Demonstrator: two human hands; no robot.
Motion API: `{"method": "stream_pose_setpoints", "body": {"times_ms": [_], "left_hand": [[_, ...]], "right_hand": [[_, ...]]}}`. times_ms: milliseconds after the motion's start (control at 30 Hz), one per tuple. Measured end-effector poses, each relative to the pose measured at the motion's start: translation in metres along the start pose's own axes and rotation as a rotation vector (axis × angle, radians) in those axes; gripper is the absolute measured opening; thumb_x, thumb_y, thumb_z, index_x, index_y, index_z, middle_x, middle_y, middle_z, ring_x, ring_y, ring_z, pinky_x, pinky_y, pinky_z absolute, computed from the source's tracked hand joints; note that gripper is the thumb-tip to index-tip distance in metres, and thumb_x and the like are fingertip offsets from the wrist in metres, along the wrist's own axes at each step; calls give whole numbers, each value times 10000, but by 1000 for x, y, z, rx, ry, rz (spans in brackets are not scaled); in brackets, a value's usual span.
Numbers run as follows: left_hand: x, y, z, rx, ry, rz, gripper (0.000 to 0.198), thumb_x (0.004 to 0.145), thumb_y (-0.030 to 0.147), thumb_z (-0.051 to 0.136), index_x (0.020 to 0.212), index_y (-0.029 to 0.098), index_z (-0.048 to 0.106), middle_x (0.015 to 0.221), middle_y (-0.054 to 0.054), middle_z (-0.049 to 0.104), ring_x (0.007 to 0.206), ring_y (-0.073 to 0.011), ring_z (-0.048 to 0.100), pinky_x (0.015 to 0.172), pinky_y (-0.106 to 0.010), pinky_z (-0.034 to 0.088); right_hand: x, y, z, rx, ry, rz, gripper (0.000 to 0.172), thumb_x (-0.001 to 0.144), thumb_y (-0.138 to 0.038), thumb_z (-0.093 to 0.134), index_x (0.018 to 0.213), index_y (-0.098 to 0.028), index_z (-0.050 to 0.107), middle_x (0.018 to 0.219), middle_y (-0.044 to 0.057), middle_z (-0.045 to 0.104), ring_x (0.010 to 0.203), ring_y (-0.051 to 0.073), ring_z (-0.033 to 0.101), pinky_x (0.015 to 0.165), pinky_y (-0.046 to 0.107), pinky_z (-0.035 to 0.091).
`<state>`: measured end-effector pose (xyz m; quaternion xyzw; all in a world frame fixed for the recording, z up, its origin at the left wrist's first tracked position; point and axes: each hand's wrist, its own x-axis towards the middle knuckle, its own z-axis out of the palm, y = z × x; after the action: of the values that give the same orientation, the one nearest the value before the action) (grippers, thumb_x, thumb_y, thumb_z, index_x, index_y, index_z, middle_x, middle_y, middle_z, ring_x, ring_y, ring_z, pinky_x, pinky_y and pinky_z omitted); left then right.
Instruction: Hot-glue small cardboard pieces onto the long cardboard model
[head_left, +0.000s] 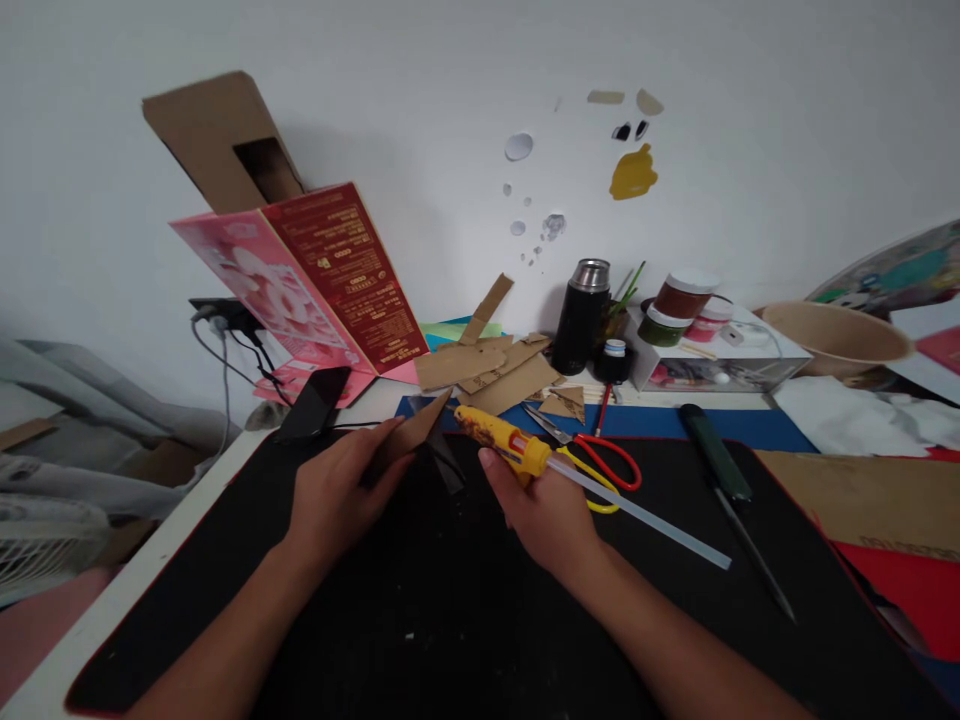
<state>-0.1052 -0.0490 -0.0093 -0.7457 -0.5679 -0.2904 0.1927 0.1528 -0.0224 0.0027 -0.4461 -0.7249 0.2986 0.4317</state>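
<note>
My left hand (341, 490) pinches a small brown piece of cardboard (411, 434) over the black mat (420, 620), tilting it up. In my right hand (551, 515) is a yellow hot glue gun (501, 438), its nozzle pointing left at the cardboard's edge. A long clear glue stick (645, 515) sticks out of the gun's back end. Whether the nozzle touches the cardboard, I cannot tell. Just beyond the gun lie scissors (611, 462) with red and yellow handles, partly hidden by my right hand and the gun.
Cardboard scraps (495, 372) pile up behind my hands. A black thermos (581, 318) and an ink bottle (613, 362) stand near the wall. On the right lies a dark-handled pointed tool (739, 510). Paint jars (684, 300) top a box. A red and pink folder (315, 285) stands left.
</note>
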Motion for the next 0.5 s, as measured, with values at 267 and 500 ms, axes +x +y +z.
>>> {"method": "stream_pose_setpoints", "body": {"times_ms": [267,500], "left_hand": [[0,0,2,-16,-28,-34,354,1019,430,607,1304,227,660,1047,-60,832,858,-237,801,737,-302,604],[0,2,1,-30,-29,-52,366,1007,433,622,1308,229,661,1069,-67,831,875,-247,800,755,-314,608]], "right_hand": [[0,1,2,-1,5,32,316,1040,-444,565,934,-226,768,502,-8,606,516,201,669,465,266,440],[0,1,0,-27,32,-27,281,1040,-433,573,946,-256,770,561,7,655,582,220,703,505,288,481]]}}
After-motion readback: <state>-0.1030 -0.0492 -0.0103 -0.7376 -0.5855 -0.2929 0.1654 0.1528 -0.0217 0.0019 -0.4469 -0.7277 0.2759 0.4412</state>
